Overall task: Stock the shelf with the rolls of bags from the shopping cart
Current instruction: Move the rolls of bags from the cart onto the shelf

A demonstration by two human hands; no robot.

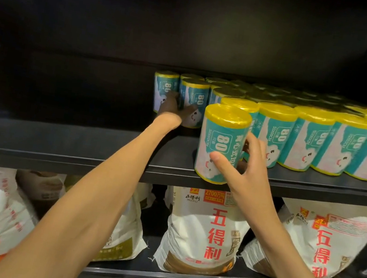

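**Both hands among the rolls on the dark shelf**

Nearest us are our two bare forearms, reaching up from 6 o'clock toward the shelf (pixel 79 145). Our right hand (pixel 244 163) grips a teal roll of bags (pixel 222 143) with a yellow top; the thumb lies across its lower front and the fingers (pixel 253 142) curl round its right side. This roll stands upright at the shelf's front edge, its base just over the lip, at about 3 o'clock from the centre of the view.

Our left hand (pixel 174 109) reaches deeper into the shelf, toward 12 o'clock, where it sits in shadow. Its thumb and fingers pinch the back roll (pixel 192 101) low on its label, beside the leftmost roll (pixel 164 88) in the back row.

To the right, from 1 to 3 o'clock, the stocked rolls (pixel 311 136) stand upright in tight rows, touching one another. The left half of the shelf is dark.

On the lower shelf (pixel 179 276), from 5 to 8 o'clock, white flour sacks (pixel 203 234) with red characters lean side by side.
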